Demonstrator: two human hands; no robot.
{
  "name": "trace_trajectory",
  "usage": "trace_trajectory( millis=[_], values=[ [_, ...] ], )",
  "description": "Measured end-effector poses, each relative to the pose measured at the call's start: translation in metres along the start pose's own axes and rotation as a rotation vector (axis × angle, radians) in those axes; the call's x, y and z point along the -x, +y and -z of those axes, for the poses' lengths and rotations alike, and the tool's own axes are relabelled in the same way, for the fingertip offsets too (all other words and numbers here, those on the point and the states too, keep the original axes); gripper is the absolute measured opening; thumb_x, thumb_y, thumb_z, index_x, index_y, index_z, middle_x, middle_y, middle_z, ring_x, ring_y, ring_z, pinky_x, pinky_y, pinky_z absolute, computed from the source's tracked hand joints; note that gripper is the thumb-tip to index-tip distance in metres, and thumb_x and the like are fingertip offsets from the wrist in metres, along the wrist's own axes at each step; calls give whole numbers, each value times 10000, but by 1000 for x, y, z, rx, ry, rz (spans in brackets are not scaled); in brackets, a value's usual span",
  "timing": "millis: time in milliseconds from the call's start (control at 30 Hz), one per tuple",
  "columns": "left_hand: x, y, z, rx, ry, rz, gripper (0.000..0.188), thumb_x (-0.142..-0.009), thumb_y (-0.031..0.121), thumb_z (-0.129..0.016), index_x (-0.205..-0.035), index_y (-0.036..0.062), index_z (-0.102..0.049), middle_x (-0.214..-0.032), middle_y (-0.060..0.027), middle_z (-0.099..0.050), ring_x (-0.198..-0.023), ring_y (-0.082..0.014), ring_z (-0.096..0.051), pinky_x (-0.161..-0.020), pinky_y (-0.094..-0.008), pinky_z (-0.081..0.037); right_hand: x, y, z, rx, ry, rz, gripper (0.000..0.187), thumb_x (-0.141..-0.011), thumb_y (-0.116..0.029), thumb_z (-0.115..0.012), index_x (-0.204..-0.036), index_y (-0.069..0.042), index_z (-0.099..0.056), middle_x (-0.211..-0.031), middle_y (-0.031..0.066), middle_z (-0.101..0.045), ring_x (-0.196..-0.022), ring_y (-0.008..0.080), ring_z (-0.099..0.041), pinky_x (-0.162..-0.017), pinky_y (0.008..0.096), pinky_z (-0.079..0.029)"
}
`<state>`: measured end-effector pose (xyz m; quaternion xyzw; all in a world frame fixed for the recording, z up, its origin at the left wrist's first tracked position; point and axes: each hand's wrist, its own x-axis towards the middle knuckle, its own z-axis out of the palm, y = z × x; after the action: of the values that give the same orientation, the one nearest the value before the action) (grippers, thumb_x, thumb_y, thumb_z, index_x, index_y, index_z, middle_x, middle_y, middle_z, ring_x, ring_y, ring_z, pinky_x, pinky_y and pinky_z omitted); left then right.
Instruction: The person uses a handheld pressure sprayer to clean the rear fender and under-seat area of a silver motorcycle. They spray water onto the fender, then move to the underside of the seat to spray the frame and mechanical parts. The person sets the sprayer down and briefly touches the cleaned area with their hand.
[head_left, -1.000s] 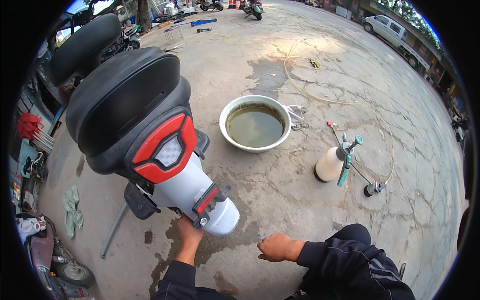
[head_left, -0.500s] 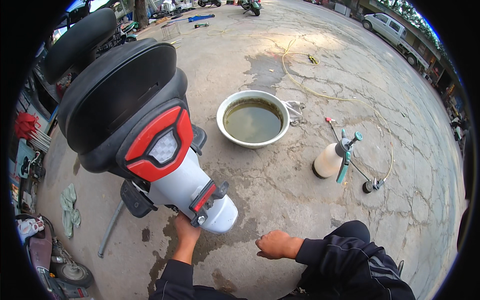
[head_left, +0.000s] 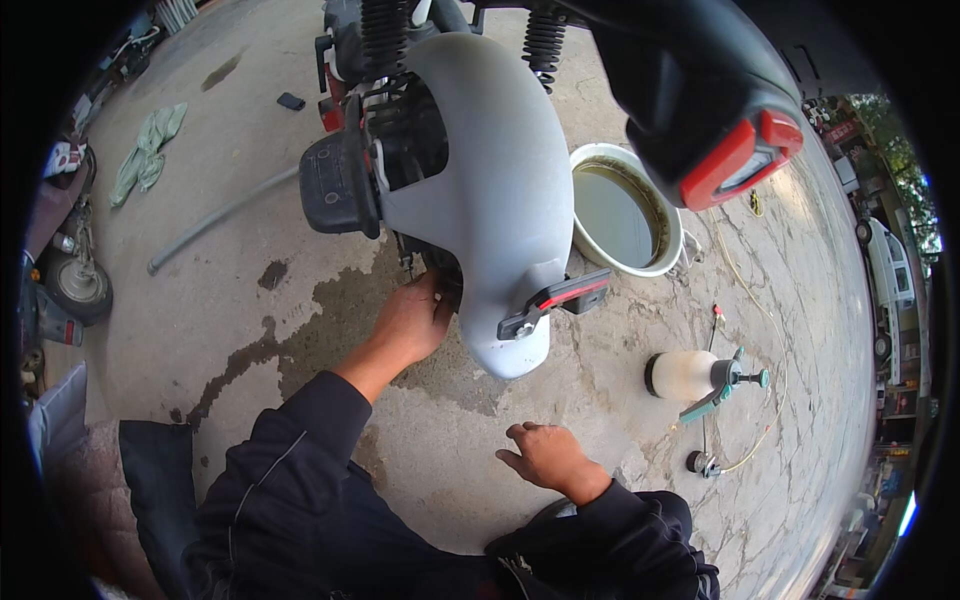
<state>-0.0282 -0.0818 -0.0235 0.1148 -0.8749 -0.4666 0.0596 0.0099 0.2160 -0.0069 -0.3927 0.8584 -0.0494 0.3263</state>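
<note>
My left hand (head_left: 410, 322) reaches in under the grey rear mudguard (head_left: 500, 170) of a scooter, against the dark wheel area. Its fingertips are hidden there, so I cannot tell what they touch or hold. My right hand (head_left: 550, 458) hangs in the air near the lower end of the mudguard, thumb and loosely bent fingers apart, with nothing in it. A bracket with a red reflector (head_left: 570, 288) sticks out from the mudguard. Above, the black seat end carries a red tail light (head_left: 742, 160). A black ribbed shock absorber (head_left: 543, 45) shows beyond the mudguard.
Behind the mudguard stands a white basin (head_left: 660, 265) of murky water. To the right are a pump sprayer (head_left: 688, 375) and a yellow hose (head_left: 772, 430). A grey pipe (head_left: 220, 222) and a pale green cloth (head_left: 148, 150) lie left, near another scooter's wheel (head_left: 78, 288).
My view has tilted and moved in closer to the left underside of the mudguard. My left hand remains under it. My right hand's fingers have spread a little from a closer curl.
</note>
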Motion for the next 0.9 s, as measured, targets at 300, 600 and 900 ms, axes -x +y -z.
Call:
trace_trajectory(
  millis=[300,600,900],
  values=[
    [14,1,5,-452,-556,48,277,-949,200,-625,-1141,19,-708,-1100,-200,-744,-1049,-385,-718,-901,-487,-579,-9,2,-15,12,-47,-14,390,-963,-411,-690,-1093,-44,-701,-979,163,-732,-872,385,-716,-777,471,-577],
    [14,4,14,-410,-566,28,257,-963,224,-641,-1083,14,-727,-1069,-203,-748,-1035,-384,-725,-896,-491,-579,-21,5,-22,4,-63,-16,401,-953,-418,-706,-1085,-40,-709,-987,176,-739,-879,393,-720,-773,473,-579],
    [11,8,10,-436,-603,50,288,-986,269,-642,-1104,20,-727,-1087,-196,-748,-1049,-377,-724,-905,-484,-580,-18,5,-19,-2,-29,-6,348,-948,-364,-735,-1052,-32,-716,-934,173,-739,-847,396,-716,-745,465,-571]
  ],
)
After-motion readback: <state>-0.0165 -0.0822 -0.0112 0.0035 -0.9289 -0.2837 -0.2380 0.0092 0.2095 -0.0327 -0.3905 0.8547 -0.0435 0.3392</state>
